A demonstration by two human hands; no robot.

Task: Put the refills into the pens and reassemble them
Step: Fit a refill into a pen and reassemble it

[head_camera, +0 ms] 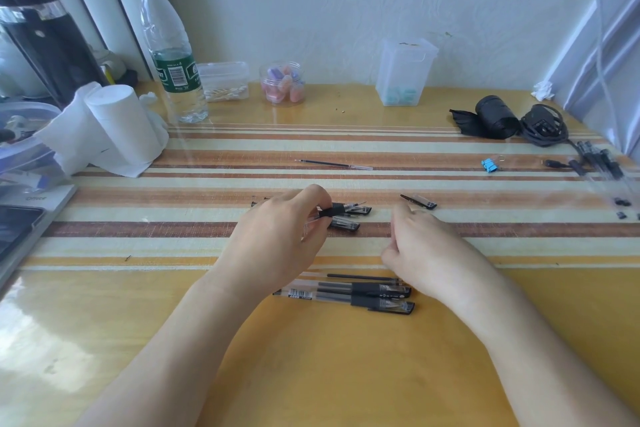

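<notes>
My left hand (pixel 277 236) grips a clear pen with a black rubber grip (pixel 330 211), its tip pointing right. Just beyond it two pen caps (pixel 346 224) lie on the striped mat. My right hand (pixel 419 246) hovers beside them with its fingers curled; nothing shows inside it. Another cap (pixel 419 201) rests just past its fingertips. A loose black refill (pixel 332 164) lies farther back on the mat. Two capped pens (pixel 349 295) and a refill (pixel 360 277) sit near me between my wrists.
A water bottle (pixel 173 55), tissue rolls (pixel 114 128) and small plastic containers (pixel 282 83) line the back left. A black roll (pixel 491 116), a blue binder clip (pixel 489 165) and more pens (pixel 599 163) lie at the right. A laptop (pixel 20 225) sits at the left edge.
</notes>
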